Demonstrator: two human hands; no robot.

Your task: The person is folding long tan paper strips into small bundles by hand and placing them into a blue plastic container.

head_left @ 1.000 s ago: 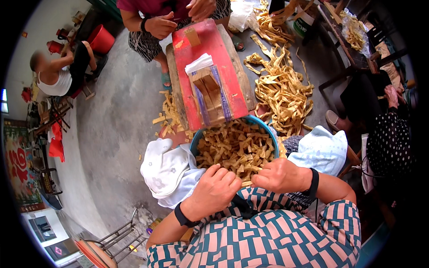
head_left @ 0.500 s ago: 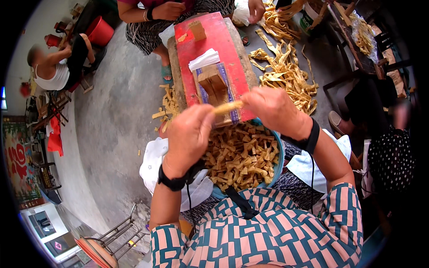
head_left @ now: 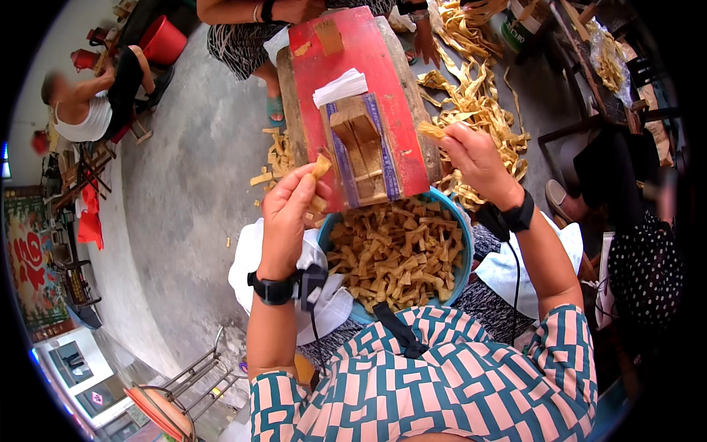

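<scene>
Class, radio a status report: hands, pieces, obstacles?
Left hand: holding a yellow piece. Right hand: holding a yellow strip. Blue basin: heaped with short yellow pieces. Possible obstacle: wooden block between hands.

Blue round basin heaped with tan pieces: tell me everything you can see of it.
The blue round basin, seemingly plastic, sits upright close before the person's torso, at the near end of the red rectangular board, which hides part of its far rim. Short tan strip pieces cover its inside. Its base is hidden. The left hand and right hand appear clear of it.
</scene>
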